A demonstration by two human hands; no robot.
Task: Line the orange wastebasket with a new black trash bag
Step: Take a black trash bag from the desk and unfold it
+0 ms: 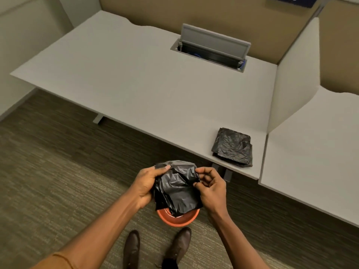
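Both hands held a crumpled black trash bag [177, 188] above the orange wastebasket [177, 220] on the floor: left hand [146, 184] curled around its edge, right hand [210, 188] pinching its opposite side.

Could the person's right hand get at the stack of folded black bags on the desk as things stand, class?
Probably not straight away. The right hand is pinching the black trash bag together with the left hand. The stack of folded bags lies uncovered near the desk edge, with nothing between, so only that grip hinders it.
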